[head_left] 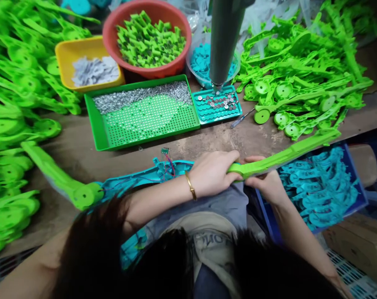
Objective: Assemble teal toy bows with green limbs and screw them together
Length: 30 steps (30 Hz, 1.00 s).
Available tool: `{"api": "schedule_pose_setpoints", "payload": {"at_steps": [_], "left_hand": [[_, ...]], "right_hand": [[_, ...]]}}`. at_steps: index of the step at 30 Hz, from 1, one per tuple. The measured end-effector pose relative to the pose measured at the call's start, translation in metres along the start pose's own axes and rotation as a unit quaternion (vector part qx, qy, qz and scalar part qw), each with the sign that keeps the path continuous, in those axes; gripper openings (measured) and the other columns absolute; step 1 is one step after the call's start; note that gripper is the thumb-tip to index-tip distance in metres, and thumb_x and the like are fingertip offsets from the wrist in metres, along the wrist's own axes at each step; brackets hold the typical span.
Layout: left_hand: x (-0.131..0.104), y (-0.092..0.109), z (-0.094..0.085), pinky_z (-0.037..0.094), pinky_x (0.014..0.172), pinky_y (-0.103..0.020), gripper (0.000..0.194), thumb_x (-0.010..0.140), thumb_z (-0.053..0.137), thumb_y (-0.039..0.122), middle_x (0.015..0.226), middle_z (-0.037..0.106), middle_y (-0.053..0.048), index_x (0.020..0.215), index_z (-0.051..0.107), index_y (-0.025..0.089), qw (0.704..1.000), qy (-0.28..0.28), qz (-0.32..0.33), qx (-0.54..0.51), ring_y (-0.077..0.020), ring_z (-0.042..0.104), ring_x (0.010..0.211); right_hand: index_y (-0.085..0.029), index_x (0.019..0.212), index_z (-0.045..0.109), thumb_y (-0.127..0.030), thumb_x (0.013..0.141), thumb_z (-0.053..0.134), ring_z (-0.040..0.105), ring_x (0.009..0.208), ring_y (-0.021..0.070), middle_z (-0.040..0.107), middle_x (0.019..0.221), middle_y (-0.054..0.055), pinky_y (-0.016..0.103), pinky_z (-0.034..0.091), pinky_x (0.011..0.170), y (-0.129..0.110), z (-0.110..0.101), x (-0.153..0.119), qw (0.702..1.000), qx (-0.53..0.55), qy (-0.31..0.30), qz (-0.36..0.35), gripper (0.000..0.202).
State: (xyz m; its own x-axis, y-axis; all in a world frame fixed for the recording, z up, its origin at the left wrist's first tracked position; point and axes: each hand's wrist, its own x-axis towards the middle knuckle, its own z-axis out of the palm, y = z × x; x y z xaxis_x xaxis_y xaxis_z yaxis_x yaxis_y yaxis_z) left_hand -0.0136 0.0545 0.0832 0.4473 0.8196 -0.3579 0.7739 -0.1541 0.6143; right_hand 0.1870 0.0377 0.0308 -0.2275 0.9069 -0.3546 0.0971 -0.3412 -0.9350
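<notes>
A long blue plastic piece [138, 179] lies before me with a small green circuit board [165, 150] and thin red and blue wires on it. At its left end sits a green plastic arm [84, 195], its far tip pointing up and left. My left hand [215, 172], a gold bracelet at its wrist, is closed over the round end of a second green plastic arm [288, 154], where it meets the blue piece. From the right, my right hand [266, 178] grips this same arm close to the joint, fingers partly hidden behind it. Dark hair covers part of the lower view.
A green perforated tray [144, 120] holds metal screws; a small teal tray [217, 118] holds round metal parts. Behind stand a red bowl [109, 33] and yellow tub [62, 62]. A screwdriver [238, 121] lies below a grey vertical tool [224, 45]. Green parts [300, 74] pile beside a blue crate [361, 195].
</notes>
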Motion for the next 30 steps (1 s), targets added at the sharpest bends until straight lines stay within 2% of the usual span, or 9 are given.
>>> {"api": "schedule_pose_setpoints", "payload": {"at_steps": [3, 6, 9, 12, 16, 19, 22, 26, 30], "left_hand": [[0.004, 0.000, -0.002, 0.037, 0.065, -0.029, 0.028, 0.086, 0.068, 0.041, 0.090, 0.072, -0.003, 0.104, 0.064, 0.020, 1.000, -0.002, -0.002, -0.028, -0.0225, 0.066, 0.082], [0.007, 0.000, -0.003, 0.031, 0.060, -0.026, 0.025, 0.082, 0.072, 0.038, 0.080, 0.068, 0.000, 0.097, 0.064, 0.019, 0.998, 0.000, 0.000, -0.063, -0.0171, 0.060, 0.070], [0.010, -0.002, -0.002, 0.027, 0.057, -0.025, 0.023, 0.081, 0.073, 0.038, 0.069, 0.061, 0.003, 0.092, 0.064, 0.019, 0.996, -0.001, 0.001, -0.084, -0.0135, 0.052, 0.060], [0.012, -0.005, 0.001, 0.029, 0.058, -0.025, 0.023, 0.081, 0.073, 0.038, 0.066, 0.058, 0.004, 0.090, 0.064, 0.019, 0.996, -0.017, 0.001, -0.083, -0.0132, 0.050, 0.059], [0.016, -0.009, 0.006, 0.032, 0.060, -0.026, 0.025, 0.080, 0.073, 0.040, 0.069, 0.060, 0.003, 0.091, 0.065, 0.019, 0.998, -0.022, 0.008, -0.063, -0.0150, 0.053, 0.063], [0.019, -0.009, 0.009, 0.031, 0.059, -0.026, 0.026, 0.079, 0.072, 0.042, 0.068, 0.060, 0.003, 0.090, 0.065, 0.019, 0.998, -0.029, 0.008, -0.056, -0.0151, 0.052, 0.062], [0.024, -0.009, 0.009, 0.033, 0.060, -0.026, 0.029, 0.077, 0.072, 0.044, 0.071, 0.061, 0.002, 0.088, 0.065, 0.018, 0.997, -0.031, 0.006, -0.070, -0.0145, 0.052, 0.063], [0.030, -0.014, 0.006, 0.034, 0.062, -0.026, 0.033, 0.073, 0.073, 0.045, 0.074, 0.061, 0.002, 0.086, 0.065, 0.016, 0.996, -0.020, 0.004, -0.088, -0.0145, 0.052, 0.068], [0.034, -0.020, 0.002, 0.040, 0.065, -0.027, 0.031, 0.072, 0.074, 0.040, 0.076, 0.064, -0.001, 0.086, 0.065, 0.014, 0.989, -0.026, 0.011, -0.145, -0.0157, 0.056, 0.072]], "right_hand": [[-0.022, 0.099, 0.070, -0.043, 0.055, 0.091, 0.070, 0.102, 0.0264, 0.076, 0.103, 0.005, 0.043, 0.054, 0.099, 0.006, 0.000, -0.009, 0.997, -0.073, -0.028, 0.001, 0.053], [-0.021, 0.097, 0.071, -0.045, 0.065, 0.084, 0.071, 0.100, 0.0268, 0.076, 0.102, 0.006, 0.043, 0.055, 0.096, 0.014, 0.009, -0.017, 0.996, -0.086, -0.006, -0.010, 0.042], [-0.020, 0.096, 0.071, -0.044, 0.067, 0.084, 0.071, 0.099, 0.0267, 0.076, 0.101, 0.006, 0.043, 0.055, 0.095, 0.012, 0.009, -0.017, 0.996, -0.089, -0.009, -0.017, 0.040], [-0.022, 0.096, 0.070, -0.048, 0.063, 0.086, 0.072, 0.096, 0.0241, 0.077, 0.101, 0.005, 0.039, 0.059, 0.088, -0.008, -0.009, -0.004, 0.999, -0.050, -0.017, -0.010, 0.045], [-0.024, 0.097, 0.065, -0.068, 0.075, 0.068, 0.072, 0.087, 0.0193, 0.075, 0.094, 0.003, 0.037, 0.060, 0.082, -0.046, -0.043, 0.026, 0.986, 0.053, 0.119, -0.101, 0.049], [-0.022, 0.089, 0.064, -0.057, 0.074, 0.075, 0.070, 0.073, 0.0159, 0.069, 0.075, -0.001, 0.034, 0.060, 0.074, -0.062, -0.054, 0.048, 0.979, 0.060, 0.125, -0.149, 0.039], [-0.021, 0.081, 0.063, -0.053, 0.073, 0.077, 0.068, 0.067, 0.0147, 0.066, 0.067, -0.002, 0.032, 0.060, 0.069, -0.062, -0.056, 0.061, 0.977, 0.082, 0.130, -0.148, 0.036], [-0.023, 0.093, 0.065, -0.062, 0.074, 0.073, 0.071, 0.078, 0.0166, 0.073, 0.082, 0.000, 0.033, 0.060, 0.075, -0.042, -0.051, 0.050, 0.989, 0.100, 0.092, -0.066, 0.044], [-0.022, 0.098, 0.066, -0.054, 0.056, 0.088, 0.072, 0.085, 0.0212, 0.075, 0.089, 0.000, 0.040, 0.061, 0.081, -0.009, -0.017, 0.013, 0.998, 0.054, -0.033, 0.018, 0.058]]}}
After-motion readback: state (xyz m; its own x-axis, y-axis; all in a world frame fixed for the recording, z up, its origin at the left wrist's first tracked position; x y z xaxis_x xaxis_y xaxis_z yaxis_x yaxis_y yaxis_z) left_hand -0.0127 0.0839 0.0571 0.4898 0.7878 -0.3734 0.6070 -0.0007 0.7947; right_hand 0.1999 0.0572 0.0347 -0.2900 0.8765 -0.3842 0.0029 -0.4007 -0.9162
